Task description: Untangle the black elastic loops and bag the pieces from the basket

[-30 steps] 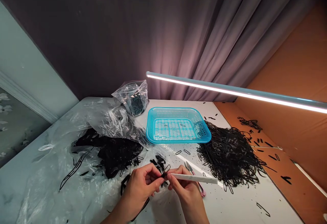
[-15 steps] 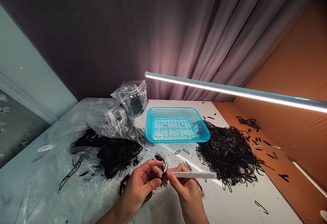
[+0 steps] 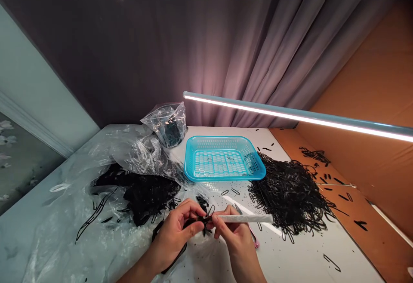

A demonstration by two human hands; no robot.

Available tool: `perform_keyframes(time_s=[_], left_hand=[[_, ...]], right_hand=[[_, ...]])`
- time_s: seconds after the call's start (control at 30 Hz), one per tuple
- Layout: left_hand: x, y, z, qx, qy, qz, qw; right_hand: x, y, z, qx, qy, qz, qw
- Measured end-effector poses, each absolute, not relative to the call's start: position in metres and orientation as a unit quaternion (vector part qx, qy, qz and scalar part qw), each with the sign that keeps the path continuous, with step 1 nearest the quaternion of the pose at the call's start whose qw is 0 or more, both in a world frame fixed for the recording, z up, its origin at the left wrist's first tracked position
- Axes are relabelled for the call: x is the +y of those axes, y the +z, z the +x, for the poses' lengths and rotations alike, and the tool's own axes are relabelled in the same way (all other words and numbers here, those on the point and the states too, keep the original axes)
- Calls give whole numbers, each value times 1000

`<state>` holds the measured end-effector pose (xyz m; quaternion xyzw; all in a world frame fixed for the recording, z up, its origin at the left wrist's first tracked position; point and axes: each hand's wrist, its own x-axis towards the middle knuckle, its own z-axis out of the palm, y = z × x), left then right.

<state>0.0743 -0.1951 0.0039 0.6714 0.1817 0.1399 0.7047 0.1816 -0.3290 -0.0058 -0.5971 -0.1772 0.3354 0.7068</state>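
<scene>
Fingers of the left hand [image 3: 172,235] are pinching a black strip [image 3: 208,219] at lower centre frame; just right of it, the right hand [image 3: 237,235] is gripping a white stick [image 3: 250,218], its long axis running rightward.

Bright tube light [image 3: 290,113] before dark greyish curtain [image 3: 226,42]

The near bench [image 3: 290,259] right of the right hand [image 3: 237,231] leaves room to pass, short of the pile [image 3: 290,192]; straight ahead the basket [image 3: 225,179] blocks the way, plastic [image 3: 58,231] crowds the left, and the half-hidden scissors [image 3: 256,241] probably lie beneath that hand
</scene>
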Motion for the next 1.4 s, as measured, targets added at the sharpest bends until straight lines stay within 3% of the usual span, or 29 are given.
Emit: perform_keyframes(time_s=[0.23,0.5,0.87,1.1,1.4], left_hand=[[-200,1,77,201,160,711,655],[-191,-1,75,233,133,505,820],[-192,4,74,247,40,661,708],[-197,11,77,280,88,645,705],[-201,7,75,263,90,648,709]], right_hand=[[-331,-10,180,-185,350,-599,696],[-336,-25,181,-146,349,-617,690],[-338,-15,189,-88,344,-567,743],[-332,-20,184,-148,415,-544,714],[-331,-23,180,-173,380,-563,713]])
